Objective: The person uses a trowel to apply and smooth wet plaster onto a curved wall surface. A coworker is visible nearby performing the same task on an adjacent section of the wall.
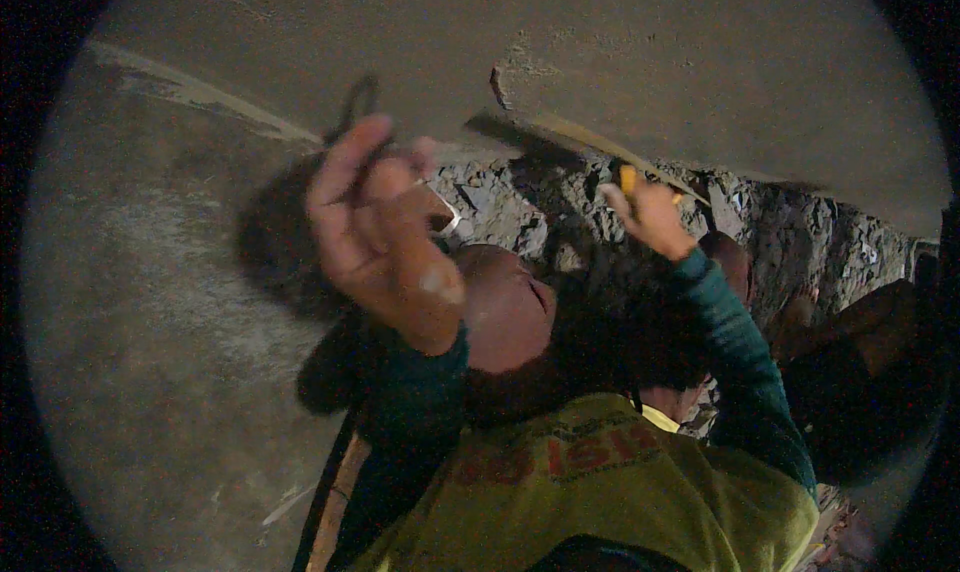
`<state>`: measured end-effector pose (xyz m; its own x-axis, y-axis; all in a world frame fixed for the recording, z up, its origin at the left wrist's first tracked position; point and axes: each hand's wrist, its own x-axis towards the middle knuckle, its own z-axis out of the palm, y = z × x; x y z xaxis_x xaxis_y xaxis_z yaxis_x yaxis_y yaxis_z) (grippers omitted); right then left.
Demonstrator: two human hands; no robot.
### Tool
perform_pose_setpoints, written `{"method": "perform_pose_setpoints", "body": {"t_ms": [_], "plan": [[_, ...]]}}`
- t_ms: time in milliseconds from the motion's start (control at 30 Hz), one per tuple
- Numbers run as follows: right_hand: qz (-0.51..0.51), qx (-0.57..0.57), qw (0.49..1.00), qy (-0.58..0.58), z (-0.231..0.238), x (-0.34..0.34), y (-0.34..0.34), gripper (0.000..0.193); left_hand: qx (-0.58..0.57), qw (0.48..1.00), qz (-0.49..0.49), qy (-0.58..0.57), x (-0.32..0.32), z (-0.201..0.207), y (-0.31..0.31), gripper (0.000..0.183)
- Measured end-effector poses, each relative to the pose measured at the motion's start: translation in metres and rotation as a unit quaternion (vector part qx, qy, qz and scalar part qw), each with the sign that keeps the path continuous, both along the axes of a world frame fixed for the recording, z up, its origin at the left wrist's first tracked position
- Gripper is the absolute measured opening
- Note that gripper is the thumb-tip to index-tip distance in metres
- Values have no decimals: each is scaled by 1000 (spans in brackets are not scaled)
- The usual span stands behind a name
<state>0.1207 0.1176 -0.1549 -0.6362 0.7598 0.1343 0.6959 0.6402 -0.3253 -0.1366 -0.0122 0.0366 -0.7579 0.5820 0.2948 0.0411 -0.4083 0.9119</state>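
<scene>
Left hand (372, 224), centre-left, is loosely curled, any hold unclear through blur; right hand (657, 218), centre-right, grasps a yellow piece (628, 179), probably light, stiff, best held mid-length.

left hand (372, 217): raised, blurred, fingers curled
right hand (655, 217): closed around yellow handle (628, 179)
rubble (515, 210): rough grey strip beyond bent knee (510, 312)
shirt (580, 492): yellow-green, red print
sleeves (735, 337): dark green

Yellow handle (628, 179) plastic-looking; rubble (505, 207) rough; shirt (590, 472) cloth
</scene>
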Motion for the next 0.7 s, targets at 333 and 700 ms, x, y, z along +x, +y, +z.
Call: {"method": "perform_pose_setpoints", "body": {"t_ms": [333, 700], "plan": [[62, 13, 989, -135, -71, -69, 21, 52, -42, 993, -15, 107, 11, -29, -9, 25], [-2, 126, 990, 63, 230, -59, 4, 39, -59, 982, -22, 176, 33, -24, -24, 21]]}}
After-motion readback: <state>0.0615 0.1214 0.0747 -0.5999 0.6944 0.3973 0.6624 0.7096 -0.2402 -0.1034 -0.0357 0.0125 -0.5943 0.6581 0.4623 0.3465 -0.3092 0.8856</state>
